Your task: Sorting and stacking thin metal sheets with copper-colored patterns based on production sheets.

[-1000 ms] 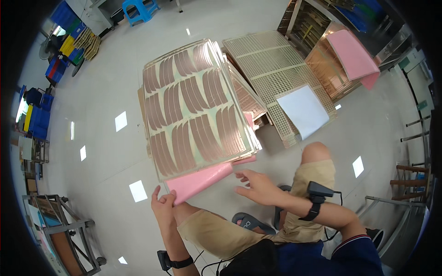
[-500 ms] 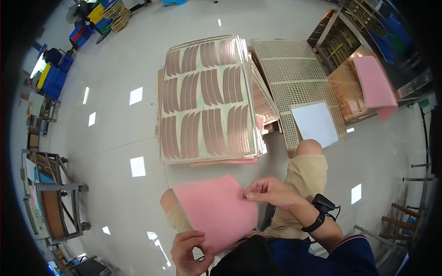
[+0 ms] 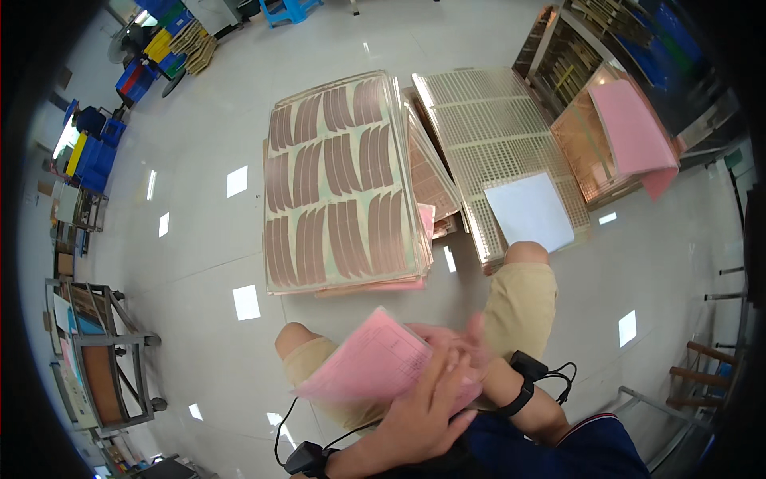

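Observation:
Above my lap a pink paper sheet (image 3: 367, 359) is folded over, and printed lines show on its upturned face. My left hand (image 3: 427, 407) lies across the sheet's right part, fingers together and thumb apart, pressing the paper against my other hand. My right hand (image 3: 472, 351) holds the sheet from its right side; motion blurs its fingers and the left hand partly covers it. Beyond my knees lies a stack of large panels (image 3: 339, 180) with rows of curved copper-coloured strips.
Right of the stack are perforated panels (image 3: 499, 120) with a white sheet (image 3: 531, 211) on top. Copper panels (image 3: 586, 136) with a pink sheet (image 3: 630, 128) over them stand farther right. A metal cart (image 3: 108, 359) is at left, a wooden stool (image 3: 702, 375) at right.
The pink sheet has gone from spread open to folded, its printed side now showing. My left hand has moved up and right onto it, close to my right hand. The view has shifted slightly.

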Tool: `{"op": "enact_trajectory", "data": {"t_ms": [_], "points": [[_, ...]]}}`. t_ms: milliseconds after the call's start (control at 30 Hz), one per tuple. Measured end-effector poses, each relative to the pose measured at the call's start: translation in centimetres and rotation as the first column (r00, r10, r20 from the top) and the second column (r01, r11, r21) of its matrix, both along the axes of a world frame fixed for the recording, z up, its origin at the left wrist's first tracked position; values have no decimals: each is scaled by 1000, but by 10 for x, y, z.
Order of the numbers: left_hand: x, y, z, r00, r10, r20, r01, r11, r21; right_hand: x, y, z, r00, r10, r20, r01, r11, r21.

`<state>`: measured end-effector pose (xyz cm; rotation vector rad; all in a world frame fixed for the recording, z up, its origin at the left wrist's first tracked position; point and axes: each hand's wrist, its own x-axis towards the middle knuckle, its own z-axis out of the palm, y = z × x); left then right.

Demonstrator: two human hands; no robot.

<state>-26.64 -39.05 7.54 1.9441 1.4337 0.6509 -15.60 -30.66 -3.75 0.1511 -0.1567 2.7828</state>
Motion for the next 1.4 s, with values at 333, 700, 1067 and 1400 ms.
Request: {"op": "enact_trajectory", "data": {"t_ms": [333, 700, 1067, 1400], "points": [[-34, 2, -22, 982, 182, 43, -186, 933, 308, 10, 31, 14, 920, -105, 377, -27, 944, 329], [-135, 16, 11, 729, 644, 233, -610, 765, -207, 19, 100, 79, 591, -728, 347, 68, 474, 878], [-72, -38, -82, 115, 823, 556, -650, 486, -584, -9, 29, 10, 540, -448, 712, 222, 892, 393], [-96, -76, -69, 74, 684, 726, -399, 687, -607, 36, 40, 76, 628, -478, 614, -327, 554, 766]]}}
